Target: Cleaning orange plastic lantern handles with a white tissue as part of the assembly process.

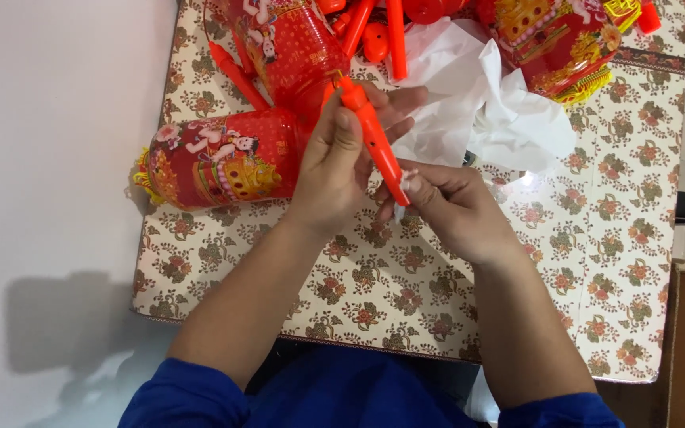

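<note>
Both the left hand (341, 162) and right hand (447, 208) have fingers apparently clamped on the orange stick (374, 141).

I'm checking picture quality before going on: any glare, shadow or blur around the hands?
Head view: glare patch on the glossy floral table cover beside the right hand; soft shadow on the pale floor at lower left; left hand and orange stick reasonably sharp.
</note>
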